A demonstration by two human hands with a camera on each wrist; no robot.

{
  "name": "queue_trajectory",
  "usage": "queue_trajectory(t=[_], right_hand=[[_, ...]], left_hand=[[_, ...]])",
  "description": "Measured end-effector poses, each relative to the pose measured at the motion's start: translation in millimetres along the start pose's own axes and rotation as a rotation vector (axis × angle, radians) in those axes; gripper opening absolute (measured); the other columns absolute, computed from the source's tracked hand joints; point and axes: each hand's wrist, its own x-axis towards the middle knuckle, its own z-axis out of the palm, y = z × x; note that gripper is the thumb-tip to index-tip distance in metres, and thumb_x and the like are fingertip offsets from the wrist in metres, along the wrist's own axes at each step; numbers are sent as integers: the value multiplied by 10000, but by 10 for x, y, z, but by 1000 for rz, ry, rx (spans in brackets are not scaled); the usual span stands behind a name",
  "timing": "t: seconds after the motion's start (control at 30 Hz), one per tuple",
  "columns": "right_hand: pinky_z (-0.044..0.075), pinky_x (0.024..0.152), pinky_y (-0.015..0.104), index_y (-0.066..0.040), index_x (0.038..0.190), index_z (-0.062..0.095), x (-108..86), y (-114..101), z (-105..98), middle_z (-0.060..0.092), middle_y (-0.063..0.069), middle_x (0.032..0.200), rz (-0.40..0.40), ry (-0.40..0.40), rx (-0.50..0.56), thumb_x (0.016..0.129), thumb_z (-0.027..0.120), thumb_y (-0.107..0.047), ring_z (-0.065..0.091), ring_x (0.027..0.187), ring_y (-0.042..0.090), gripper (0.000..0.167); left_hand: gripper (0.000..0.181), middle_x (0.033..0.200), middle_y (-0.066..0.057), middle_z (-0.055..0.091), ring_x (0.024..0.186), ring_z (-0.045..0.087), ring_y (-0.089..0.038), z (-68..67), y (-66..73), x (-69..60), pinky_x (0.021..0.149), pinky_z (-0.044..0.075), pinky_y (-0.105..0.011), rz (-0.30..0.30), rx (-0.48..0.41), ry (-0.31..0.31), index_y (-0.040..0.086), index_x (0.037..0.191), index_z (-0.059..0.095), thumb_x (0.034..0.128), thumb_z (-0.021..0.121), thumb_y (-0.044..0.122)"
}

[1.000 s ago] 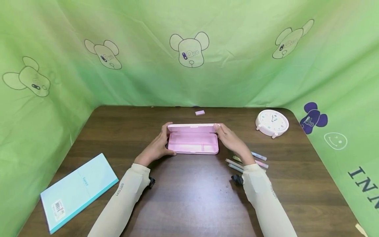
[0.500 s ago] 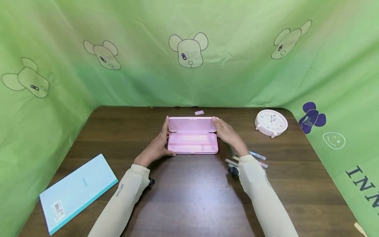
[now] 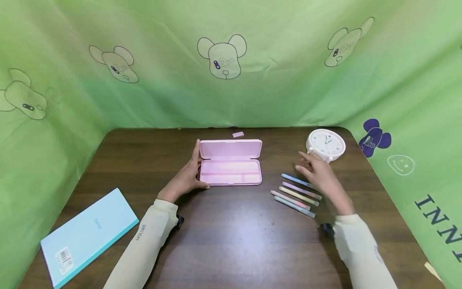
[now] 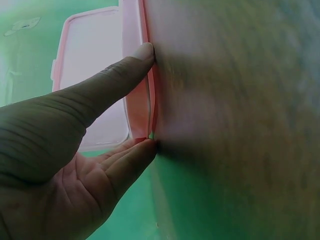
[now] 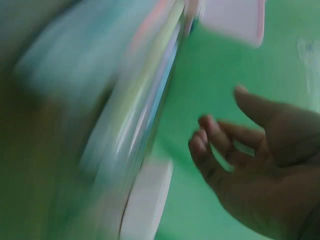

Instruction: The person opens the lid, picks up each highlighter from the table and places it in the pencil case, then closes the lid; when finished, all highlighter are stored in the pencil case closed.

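A pink pencil case (image 3: 231,149) stands on the table in the head view, lid raised and compartments bare. My left hand (image 3: 181,181) grips its left end; in the left wrist view the thumb (image 4: 112,80) lies on the front edge and the fingertips are at the hinge side. To the right, several pastel pens (image 3: 298,196) lie side by side, slanting. Over their far right ends hovers my right hand (image 3: 325,176), holding nothing, fingers loosely bent. In the right wrist view the pens (image 5: 150,75) are blurred and apart from the hand.
Behind the right hand lies a white round clock (image 3: 326,144). A small pink eraser (image 3: 238,134) is near the table's back edge. The light blue notebook (image 3: 90,235) occupies the left side. A green curtain (image 3: 162,96) encloses the table.
The case's lid has tipped further back. My right hand has let go of it and moved right, uncovering the pens. The left hand stays on the case.
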Motion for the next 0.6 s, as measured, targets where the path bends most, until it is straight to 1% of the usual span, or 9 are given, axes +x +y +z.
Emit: queue_trajectory(t=[0.13,0.27,0.33,0.37,0.43,0.47,0.53,0.57,0.6], right_hand=[[572,883,412,146,1437,584,-309,313,-184,702,285,1219,-31,-74,9,959,796,1,684,975,323,542],[556,836,208,151,1385,633,-457,471,-229,719,262,1206,1,-139,86,956,796,20,690,966,160,476],[553,825,183,145,1368,651,-492,510,-236,726,249,1199,14,-146,102,957,801,9,685,955,100,458],[553,824,180,143,1364,655,-502,522,-239,728,247,1197,19,-149,107,957,802,6,683,951,82,454],[554,825,183,142,1347,665,-504,529,-236,727,245,1189,17,-156,113,955,799,12,678,950,77,435],[557,823,187,138,1332,677,-499,527,-232,729,245,1184,12,-156,115,952,801,14,679,948,83,419],[555,822,188,128,1304,697,-489,523,-222,727,239,1182,6,-164,111,953,801,13,673,947,92,384],[553,822,189,121,1289,706,-485,523,-218,725,235,1183,6,-168,109,954,801,13,668,947,95,365],[550,821,190,113,1278,714,-481,524,-215,722,231,1184,8,-172,107,954,799,15,662,947,95,349]], left_hand=[[1561,1585,-362,433,1445,511,-447,-30,71,-4,1156,430,-592,-49,15,-18,199,1686,-291,793,976,19],[1560,1624,-334,406,1457,494,-437,-45,88,-17,1138,436,-619,-79,32,-27,236,1678,-313,811,969,39],[1562,1639,-332,387,1461,485,-443,-40,89,-18,1136,433,-630,-76,22,-32,261,1675,-321,817,968,48],[1559,1623,-340,399,1449,497,-438,-22,24,-6,1126,447,-615,-53,28,-28,276,1679,-311,819,973,76],[1565,1610,-349,406,1434,505,-447,-16,6,-6,1116,452,-622,-38,21,-26,288,1679,-311,815,979,86],[1569,1599,-352,415,1423,517,-437,4,-87,13,1106,468,-598,-16,26,-21,306,1681,-305,812,987,114],[1575,1579,-351,435,1414,527,-435,8,-108,19,1104,470,-596,-5,23,-17,320,1683,-299,805,994,126],[1578,1565,-353,446,1405,538,-426,25,-176,40,1096,481,-576,7,34,-10,326,1687,-288,797,1002,139],[1584,1558,-349,455,1402,542,-429,26,-161,49,1096,480,-578,-3,34,-10,320,1687,-289,792,1003,128]])
